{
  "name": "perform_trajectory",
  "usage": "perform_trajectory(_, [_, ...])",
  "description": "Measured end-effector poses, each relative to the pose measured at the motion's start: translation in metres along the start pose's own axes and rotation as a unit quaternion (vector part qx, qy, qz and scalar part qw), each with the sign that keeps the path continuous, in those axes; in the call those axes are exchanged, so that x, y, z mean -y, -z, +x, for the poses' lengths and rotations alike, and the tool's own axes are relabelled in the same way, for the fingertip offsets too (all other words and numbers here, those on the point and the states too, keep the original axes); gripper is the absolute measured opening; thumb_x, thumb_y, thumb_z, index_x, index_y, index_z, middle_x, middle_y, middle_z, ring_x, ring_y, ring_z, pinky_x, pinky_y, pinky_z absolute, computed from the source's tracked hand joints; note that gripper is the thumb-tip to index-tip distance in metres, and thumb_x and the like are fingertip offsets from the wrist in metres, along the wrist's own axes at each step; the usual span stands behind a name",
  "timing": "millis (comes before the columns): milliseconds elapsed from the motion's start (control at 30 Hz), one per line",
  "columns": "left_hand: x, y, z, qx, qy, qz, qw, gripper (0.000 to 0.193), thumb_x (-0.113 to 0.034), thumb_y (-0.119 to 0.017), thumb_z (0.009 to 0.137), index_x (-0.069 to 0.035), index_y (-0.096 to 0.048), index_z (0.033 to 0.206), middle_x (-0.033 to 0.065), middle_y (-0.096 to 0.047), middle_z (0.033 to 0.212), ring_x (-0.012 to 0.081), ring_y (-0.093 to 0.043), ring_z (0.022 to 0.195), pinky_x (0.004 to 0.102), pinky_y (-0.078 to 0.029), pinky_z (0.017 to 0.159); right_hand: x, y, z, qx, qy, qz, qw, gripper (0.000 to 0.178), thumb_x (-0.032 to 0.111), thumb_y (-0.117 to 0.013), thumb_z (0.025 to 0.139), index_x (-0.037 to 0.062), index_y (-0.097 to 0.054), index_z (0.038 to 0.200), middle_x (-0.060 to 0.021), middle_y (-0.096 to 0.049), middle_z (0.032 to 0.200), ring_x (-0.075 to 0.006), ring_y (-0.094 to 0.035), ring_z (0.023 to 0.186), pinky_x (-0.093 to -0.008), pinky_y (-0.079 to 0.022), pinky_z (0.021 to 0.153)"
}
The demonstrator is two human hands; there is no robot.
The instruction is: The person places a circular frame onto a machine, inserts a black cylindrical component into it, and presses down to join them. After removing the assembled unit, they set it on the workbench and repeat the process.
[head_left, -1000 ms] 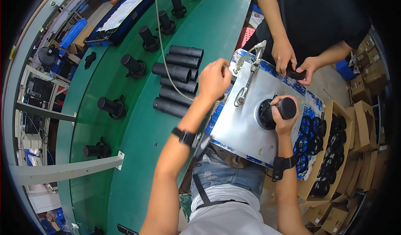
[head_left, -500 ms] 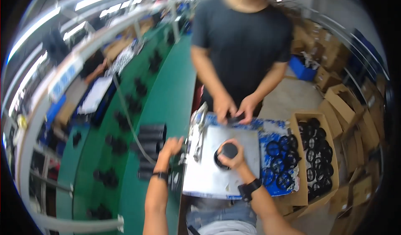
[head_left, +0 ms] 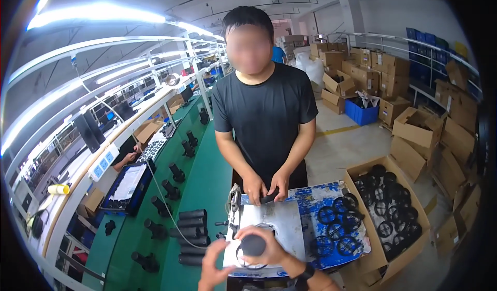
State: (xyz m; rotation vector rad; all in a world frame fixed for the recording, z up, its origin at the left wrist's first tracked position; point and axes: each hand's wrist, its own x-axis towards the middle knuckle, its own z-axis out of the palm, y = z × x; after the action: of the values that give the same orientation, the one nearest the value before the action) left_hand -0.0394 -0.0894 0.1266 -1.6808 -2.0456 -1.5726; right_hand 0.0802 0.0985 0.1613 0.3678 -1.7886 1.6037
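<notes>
My right hand is closed around a black cylindrical part, its round flat end facing up. Just below that part shows the edge of a black ring; whether the two are joined I cannot tell. My left hand is beside them on the left, thumb and fingers apart and nothing between them. Under both hands lies a pale metal plate on a worn blue board. Across it, a co-worker in a dark shirt holds a small black piece in both hands.
Black tubes lie on the green bench to the left, by a metal clamp fixture. Several black spoked rings rest on the blue board. A cardboard box of similar rings stands at the right.
My view has tilted up. My left hand has come from beside the tubes to near the black part. My right hand has brought that part toward me and left across the plate.
</notes>
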Motion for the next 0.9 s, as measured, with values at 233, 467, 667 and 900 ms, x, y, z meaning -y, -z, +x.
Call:
perform_trajectory(233, [-0.029, -0.057, -0.061, 0.178, 0.173, -0.124, 0.961, 0.063, -0.028, -0.086, 0.065, -0.003, -0.059, 0.117, 0.0133, -0.068, 0.103, 0.0245, -0.067, 0.096, 0.0367, -0.052, 0.083, -0.014, -0.033, -0.096, 0.013, -0.147, 0.05, 0.988, 0.047, 0.023, -0.076, 0.079, 0.0023, -0.055, 0.116, -0.013, -0.057, 0.126, -0.0221, -0.055, 0.115, -0.0347, -0.042, 0.099])
perform_trajectory(467, [-0.004, 0.018, -0.103, 0.164, 0.299, 0.061, 0.938, 0.067, -0.032, -0.087, 0.067, 0.002, -0.057, 0.116, 0.0176, -0.067, 0.105, 0.029, -0.065, 0.097, 0.0365, -0.05, 0.087, -0.031, -0.02, -0.142, 0.036, -0.286, 0.08, 0.954, 0.036, 0.02, -0.069, 0.089, -0.0015, -0.059, 0.117, -0.0102, -0.065, 0.109, -0.0158, -0.061, 0.102, -0.0306, -0.047, 0.093])
perform_trajectory(667, [0.063, 0.097, -0.2, -0.316, 0.381, -0.006, 0.869, 0.055, -0.023, -0.085, 0.071, 0.001, -0.055, 0.11, 0.0077, -0.061, 0.101, 0.0171, -0.058, 0.09, 0.0326, -0.049, 0.082, -0.051, -0.018, -0.141, -0.074, -0.265, -0.088, 0.957, 0.006, 0.008, -0.064, 0.087, 0.0038, -0.066, 0.092, -0.006, -0.066, 0.085, -0.0132, -0.061, 0.079, -0.0282, -0.049, 0.075])
perform_trajectory(900, [0.126, 0.155, -0.236, -0.487, 0.433, 0.034, 0.758, 0.057, -0.022, -0.081, 0.068, 0.001, -0.055, 0.113, 0.0114, -0.063, 0.103, 0.0234, -0.061, 0.094, 0.0355, -0.047, 0.087, -0.075, 0.023, -0.152, -0.056, -0.343, -0.038, 0.937, 0.006, 0.003, -0.058, 0.091, -0.0012, -0.059, 0.096, -0.0079, -0.066, 0.089, -0.0123, -0.062, 0.085, -0.0233, -0.046, 0.079])
